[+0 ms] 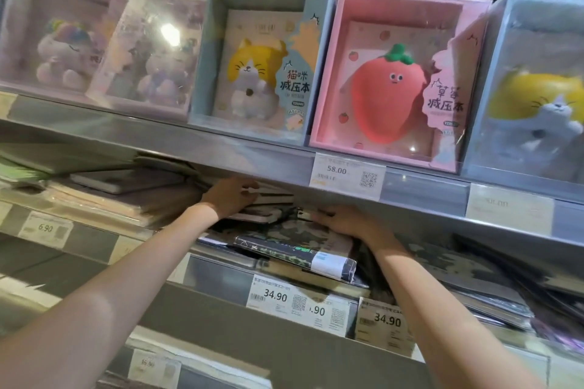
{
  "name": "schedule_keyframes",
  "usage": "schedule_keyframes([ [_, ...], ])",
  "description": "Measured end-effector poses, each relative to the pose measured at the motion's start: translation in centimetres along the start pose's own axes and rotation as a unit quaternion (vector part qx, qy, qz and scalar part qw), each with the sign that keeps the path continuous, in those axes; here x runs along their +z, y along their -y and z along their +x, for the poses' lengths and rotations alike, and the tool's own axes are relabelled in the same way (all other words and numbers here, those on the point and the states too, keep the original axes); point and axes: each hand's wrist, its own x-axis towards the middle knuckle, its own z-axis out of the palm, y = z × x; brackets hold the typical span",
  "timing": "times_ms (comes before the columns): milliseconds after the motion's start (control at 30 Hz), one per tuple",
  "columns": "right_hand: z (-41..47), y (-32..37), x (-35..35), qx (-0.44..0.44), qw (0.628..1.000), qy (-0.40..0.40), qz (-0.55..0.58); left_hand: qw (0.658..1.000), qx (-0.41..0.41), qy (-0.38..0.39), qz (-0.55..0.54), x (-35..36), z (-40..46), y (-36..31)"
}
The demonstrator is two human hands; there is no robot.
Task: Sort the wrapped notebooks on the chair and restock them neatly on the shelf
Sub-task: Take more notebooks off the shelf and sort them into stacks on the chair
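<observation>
Several wrapped notebooks [265, 199] lie stacked flat on the middle shelf [221, 268], pushed under the shelf above. Left hand [232, 196] rests on the left end of the stack, fingers curled over the top notebooks' edges. Right hand [344, 221] reaches in at the stack's right side, well apart from the left; its fingertips are hidden in shadow, so its grip cannot be told. Just in front of the stack a dark patterned wrapped notebook [297, 251] lies tilted, overhanging the shelf's front rail. More flat wrapped stock lies to the left [126, 180] and right [474, 278], blurred. Price labels reading 34.90 [275, 297] sit on the rail below. On the upper shelf stand boxed items: a cat box [262, 63], a pink strawberry box [392, 79], with a 58.00 label [346, 174] beneath.
</observation>
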Motion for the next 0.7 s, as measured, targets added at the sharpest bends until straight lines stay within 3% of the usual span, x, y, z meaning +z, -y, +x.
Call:
schedule_keyframes([
  [133,0.4,-0.2,0.1,0.008,1.000,0.005,0.014,1.000,0.001,-0.011,-0.018,0.4,0.1,-0.1],
  [367,0.1,-0.1,0.7,0.008,0.991,-0.095,0.097,0.997,-0.006,-0.068,-0.030,0.7,0.1,-0.3],
  [500,-0.9,0.0,0.1,-0.010,0.964,-0.161,0.211,0.996,-0.012,-0.074,-0.042,-0.5,-0.9,-0.5],
  [700,-4.5,0.1,-1.6,-0.063,0.947,-0.226,0.220,0.994,-0.017,-0.092,-0.053,-3.3,-4.2,-1.7],
])
